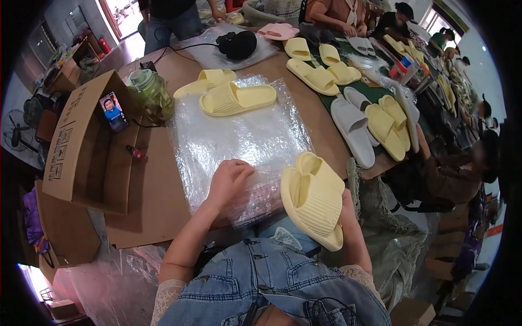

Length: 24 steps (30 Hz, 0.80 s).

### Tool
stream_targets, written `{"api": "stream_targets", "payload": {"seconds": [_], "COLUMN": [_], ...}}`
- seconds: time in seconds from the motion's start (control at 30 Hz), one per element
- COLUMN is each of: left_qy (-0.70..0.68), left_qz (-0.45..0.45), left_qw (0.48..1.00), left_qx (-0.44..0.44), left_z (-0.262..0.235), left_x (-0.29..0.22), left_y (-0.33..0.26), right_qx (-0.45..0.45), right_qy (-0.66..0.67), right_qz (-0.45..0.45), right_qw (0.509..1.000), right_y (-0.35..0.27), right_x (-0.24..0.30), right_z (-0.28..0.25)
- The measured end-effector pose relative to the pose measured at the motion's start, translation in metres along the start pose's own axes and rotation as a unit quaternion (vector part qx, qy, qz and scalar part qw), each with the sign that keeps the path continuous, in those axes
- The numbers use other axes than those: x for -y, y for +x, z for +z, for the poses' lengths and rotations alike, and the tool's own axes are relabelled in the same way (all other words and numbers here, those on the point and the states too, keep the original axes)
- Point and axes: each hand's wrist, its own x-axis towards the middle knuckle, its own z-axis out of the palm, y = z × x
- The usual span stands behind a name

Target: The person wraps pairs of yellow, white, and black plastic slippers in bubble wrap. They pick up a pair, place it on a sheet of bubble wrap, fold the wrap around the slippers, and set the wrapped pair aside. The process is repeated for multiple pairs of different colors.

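My right hand [346, 202] grips a pair of pale yellow slippers [314, 209], pressed together and tilted, off the table's front edge. Their ribbed straps face up, and most of my right fingers are hidden behind them. My left hand [231, 182] is over a stack of clear plastic bags [209, 144], its fingers bent together on the top bag's film. Toward the far end of the stack lies a yellow slipper [237, 100], with another yellow slipper [204, 82] just behind it.
A cardboard box [89, 155] on its side holds a phone [113, 112]. Beside it stands a green-lidded bottle [149, 95]. Grey slippers [353, 133] and yellow slippers [387, 127] line the right. A black object with a cable [237, 45] lies behind. Several people work around the far tables.
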Motion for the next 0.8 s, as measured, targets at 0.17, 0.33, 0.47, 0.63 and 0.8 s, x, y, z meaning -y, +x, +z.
{"api": "stream_targets", "payload": {"seconds": [0.17,0.33,0.47,0.63,0.8], "left_qy": [-0.292,-0.291,0.065,0.255,0.226], "left_qz": [-0.209,-0.146,0.047,0.058,0.059], "left_qw": [0.933,0.946,0.996,0.965,0.972], "left_qx": [0.038,0.011,0.029,0.027,0.008], "left_z": [0.003,0.02,-0.001,-0.023,-0.014], "left_x": [-0.027,-0.02,-0.038,-0.023,0.002], "left_y": [0.022,0.024,0.013,-0.019,-0.026], "right_qx": [-0.06,-0.077,-0.055,-0.102,-0.074], "right_qy": [0.06,0.05,-0.084,-0.011,-0.044], "right_qz": [0.019,0.007,-0.034,0.006,-0.008], "right_qw": [0.996,0.996,0.994,0.995,0.996], "right_y": [-0.017,-0.028,-0.026,-0.024,-0.017], "right_x": [0.004,0.006,-0.007,-0.011,-0.027], "right_z": [-0.013,-0.015,-0.024,-0.017,-0.017]}}
